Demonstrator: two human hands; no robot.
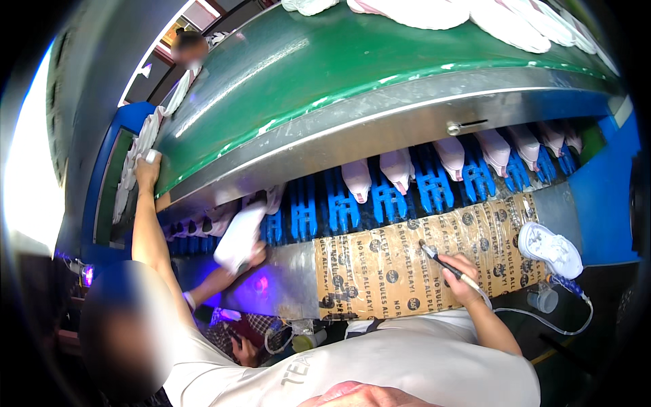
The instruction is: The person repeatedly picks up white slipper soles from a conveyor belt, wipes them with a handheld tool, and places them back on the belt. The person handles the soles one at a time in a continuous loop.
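Note:
My left arm stretches up the left side. At its end, my left hand (147,171) closes on a white shoe sole (153,157) beside a row of white soles (139,146) at the green belt's edge; its fingers are small and partly hidden. Low on the right, my right hand (464,277) grips a brush (444,262) with a dark handle, a thin hose running from its end. The bristle tip is above the brown printed covering (380,275) on the ledge. To the right, a white shoe sole (550,250) lies on the ledge, apart from my hand.
Pale pink shoe uppers (397,169) sit on blue racks (339,203) under the green belt (271,95). More white soles (508,24) lie atop it. At left, a co-worker's hand (255,254) holds a pale shoe piece (241,237). A clear cup (542,298) hangs lower right.

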